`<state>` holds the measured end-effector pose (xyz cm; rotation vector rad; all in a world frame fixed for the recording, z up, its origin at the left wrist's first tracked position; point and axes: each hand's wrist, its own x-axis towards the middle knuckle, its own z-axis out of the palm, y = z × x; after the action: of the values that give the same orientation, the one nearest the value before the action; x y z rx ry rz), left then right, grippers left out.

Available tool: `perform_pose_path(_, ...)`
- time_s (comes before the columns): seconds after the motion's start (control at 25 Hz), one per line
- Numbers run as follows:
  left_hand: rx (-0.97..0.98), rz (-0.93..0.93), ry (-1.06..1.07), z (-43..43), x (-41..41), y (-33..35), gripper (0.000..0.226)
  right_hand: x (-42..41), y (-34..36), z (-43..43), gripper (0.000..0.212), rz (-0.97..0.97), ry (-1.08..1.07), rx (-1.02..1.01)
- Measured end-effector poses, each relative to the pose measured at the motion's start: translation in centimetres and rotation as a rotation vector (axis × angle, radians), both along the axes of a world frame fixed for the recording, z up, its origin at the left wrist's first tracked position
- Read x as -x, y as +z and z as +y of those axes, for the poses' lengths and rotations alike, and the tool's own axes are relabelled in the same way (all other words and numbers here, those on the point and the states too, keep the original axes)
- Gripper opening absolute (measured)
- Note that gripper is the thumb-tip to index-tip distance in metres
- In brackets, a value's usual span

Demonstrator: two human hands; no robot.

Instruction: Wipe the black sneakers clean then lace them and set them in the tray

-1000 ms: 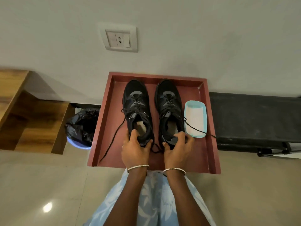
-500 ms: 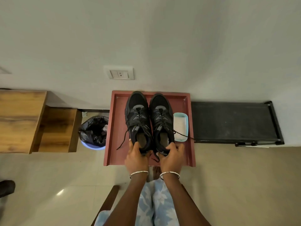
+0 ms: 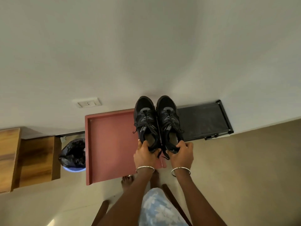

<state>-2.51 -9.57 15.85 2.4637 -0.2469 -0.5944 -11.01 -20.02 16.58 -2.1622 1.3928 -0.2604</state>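
Fingers (image 3: 141, 145) of the left hand (image 3: 146, 154) curl round the heel of the left sneaker (image 3: 145, 121), the right hand (image 3: 181, 153) grips the right sneaker (image 3: 169, 121) likewise (shoes touching, side by side), both above the red tray (image 3: 112, 144), right side.

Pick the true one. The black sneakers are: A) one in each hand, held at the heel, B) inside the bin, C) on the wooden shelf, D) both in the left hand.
A: the left hand grips the left sneaker by its heel, the right hand the right sneaker.
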Motion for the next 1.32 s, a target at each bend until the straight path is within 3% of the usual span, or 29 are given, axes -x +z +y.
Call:
perform_pose_path(0.24,0.054,0.081,-0.031,-10.5,2.9,-2.2,0.042,3.0,-3.5,-10.3,0.042,0.079,-0.085,-0.05)
perform_pose_path(0.48,-0.067,0.188,-0.054,-18.0,4.2,-9.4,0.046,3.5,-11.1,-17.8,0.04,0.147,-0.05,-0.131)
perform_pose_path(0.88,-0.193,0.297,0.014,-21.3,6.7,-20.0,0.042,4.0,-21.9,-21.1,0.041,0.208,0.017,-0.14)
perform_pose_path(1.16,-0.262,0.319,-0.072,-21.5,7.3,-21.1,0.049,5.7,-22.3,-21.8,0.041,0.183,0.068,-0.206)
perform_pose_path(1.32,-0.132,0.336,-0.127,-19.8,5.9,-19.1,0.054,6.5,-19.3,-20.0,0.065,0.239,0.046,-0.26)
